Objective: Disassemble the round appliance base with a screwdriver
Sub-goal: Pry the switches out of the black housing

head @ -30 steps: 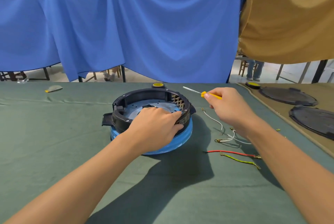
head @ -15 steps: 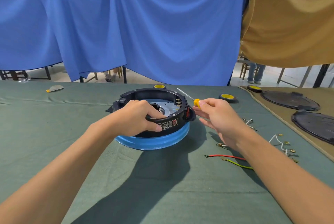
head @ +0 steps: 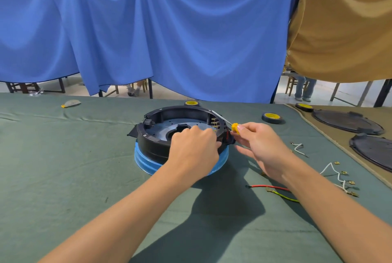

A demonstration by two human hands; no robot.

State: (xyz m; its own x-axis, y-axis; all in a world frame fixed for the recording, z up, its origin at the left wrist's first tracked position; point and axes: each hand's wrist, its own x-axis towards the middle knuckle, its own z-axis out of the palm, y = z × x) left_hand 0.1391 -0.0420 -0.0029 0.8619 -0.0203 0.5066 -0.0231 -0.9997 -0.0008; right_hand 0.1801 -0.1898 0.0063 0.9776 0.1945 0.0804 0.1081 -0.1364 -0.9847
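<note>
Your left hand (head: 193, 148) curls over the near rim of the round appliance base (head: 152, 146), fingers hooked into the black ring and gripping it. The base sits at the centre of the frame on the green-covered table (head: 63, 167), its black shell resting on a blue band. Just right of the base, your right hand (head: 261, 146) pinches the yellow handle of the screwdriver (head: 235, 128) at its fingertips, the lower fingers loosely spread. The thin shaft slants up and left across the base's right rim. A tape roll (head: 272, 117) lies right of centre. A red wire (head: 269, 187) and a white wire (head: 333, 172) lie at lower right.
</note>
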